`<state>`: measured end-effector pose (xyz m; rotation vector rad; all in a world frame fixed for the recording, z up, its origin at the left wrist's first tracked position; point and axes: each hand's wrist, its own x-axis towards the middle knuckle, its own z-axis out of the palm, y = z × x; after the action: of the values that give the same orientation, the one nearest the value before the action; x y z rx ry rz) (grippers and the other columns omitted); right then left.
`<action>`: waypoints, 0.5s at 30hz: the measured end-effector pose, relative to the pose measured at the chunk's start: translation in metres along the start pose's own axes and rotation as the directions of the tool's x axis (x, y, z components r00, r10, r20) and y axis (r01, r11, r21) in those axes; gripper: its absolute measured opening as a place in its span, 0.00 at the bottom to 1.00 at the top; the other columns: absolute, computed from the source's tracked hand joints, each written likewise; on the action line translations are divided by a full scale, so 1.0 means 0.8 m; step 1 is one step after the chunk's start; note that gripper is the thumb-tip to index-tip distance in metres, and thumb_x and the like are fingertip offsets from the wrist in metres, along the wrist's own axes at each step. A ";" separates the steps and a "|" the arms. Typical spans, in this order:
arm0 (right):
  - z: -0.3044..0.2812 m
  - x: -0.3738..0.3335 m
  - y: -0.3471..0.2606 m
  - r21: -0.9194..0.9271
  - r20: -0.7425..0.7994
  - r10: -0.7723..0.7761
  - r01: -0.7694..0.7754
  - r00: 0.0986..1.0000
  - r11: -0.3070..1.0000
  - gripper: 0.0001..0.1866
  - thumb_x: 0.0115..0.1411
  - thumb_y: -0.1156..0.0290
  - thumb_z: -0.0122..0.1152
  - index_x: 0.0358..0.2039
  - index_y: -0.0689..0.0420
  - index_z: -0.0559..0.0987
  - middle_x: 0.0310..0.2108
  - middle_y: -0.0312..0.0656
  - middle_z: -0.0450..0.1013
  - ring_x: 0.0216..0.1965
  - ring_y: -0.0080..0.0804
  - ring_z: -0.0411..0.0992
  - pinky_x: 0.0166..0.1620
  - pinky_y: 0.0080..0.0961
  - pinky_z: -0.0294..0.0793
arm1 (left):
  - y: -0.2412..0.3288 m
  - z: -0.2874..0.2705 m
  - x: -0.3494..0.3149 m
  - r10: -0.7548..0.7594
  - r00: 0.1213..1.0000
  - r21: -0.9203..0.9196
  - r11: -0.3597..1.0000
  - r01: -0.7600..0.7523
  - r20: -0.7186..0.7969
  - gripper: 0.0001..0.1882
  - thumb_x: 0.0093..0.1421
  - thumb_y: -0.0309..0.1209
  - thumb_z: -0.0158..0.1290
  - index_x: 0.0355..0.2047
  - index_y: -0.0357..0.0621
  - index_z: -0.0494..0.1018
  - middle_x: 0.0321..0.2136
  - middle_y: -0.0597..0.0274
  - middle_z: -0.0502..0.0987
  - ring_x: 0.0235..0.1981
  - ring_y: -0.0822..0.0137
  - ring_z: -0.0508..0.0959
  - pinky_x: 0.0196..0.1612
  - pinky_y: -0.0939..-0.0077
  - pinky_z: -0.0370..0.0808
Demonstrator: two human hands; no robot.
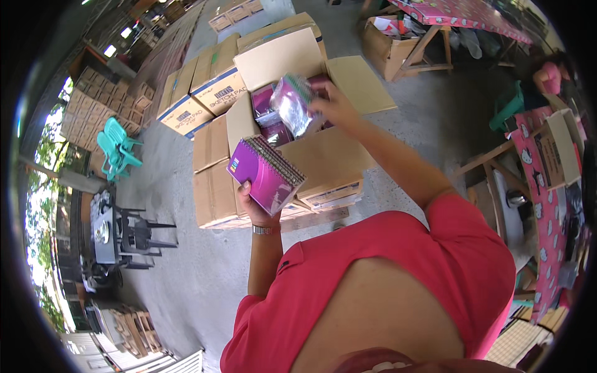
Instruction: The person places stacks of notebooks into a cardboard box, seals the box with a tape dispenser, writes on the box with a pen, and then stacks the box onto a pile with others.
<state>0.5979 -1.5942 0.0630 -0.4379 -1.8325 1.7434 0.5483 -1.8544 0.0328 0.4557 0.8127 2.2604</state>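
Note:
My left hand (pixel 257 208) is closed around the lower end of a stack of purple spiral notebooks (pixel 261 174), whose wire bindings run along the upper right side. Farther off, my right hand (pixel 334 107) grips the right edge of a shiny, clear-wrapped pack of notebooks (pixel 295 104). That pack is tilted over the opening of a cardboard box (pixel 326 163) with its flaps spread. Inside the box, more purple wrapped packs (pixel 274 133) show; the held pack and my right hand cover part of them.
Closed cartons (pixel 214 84) stand behind and left of the open box. Green plastic chairs (pixel 117 148) and a table (pixel 104 229) with dark chairs are at left. At right, a person (pixel 548 78) is by a pink-covered table (pixel 536 155); another pink table (pixel 457 15) stands at the back.

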 end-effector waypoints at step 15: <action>0.035 0.018 -0.028 -0.339 -0.016 -0.141 0.127 0.990 0.932 0.37 0.48 0.67 0.67 0.57 0.56 0.61 0.55 0.54 0.63 0.56 0.50 0.63 0.56 0.36 0.63 | -0.015 0.025 0.236 -0.198 0.979 0.577 0.805 0.140 0.039 0.32 0.64 0.50 0.39 0.61 0.41 0.54 0.58 0.50 0.62 0.59 0.52 0.63 0.59 0.59 0.61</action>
<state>0.5729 -1.6104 0.0875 -0.4640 -2.0867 1.3229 0.4315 -1.7062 0.0570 0.7282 1.4292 1.7805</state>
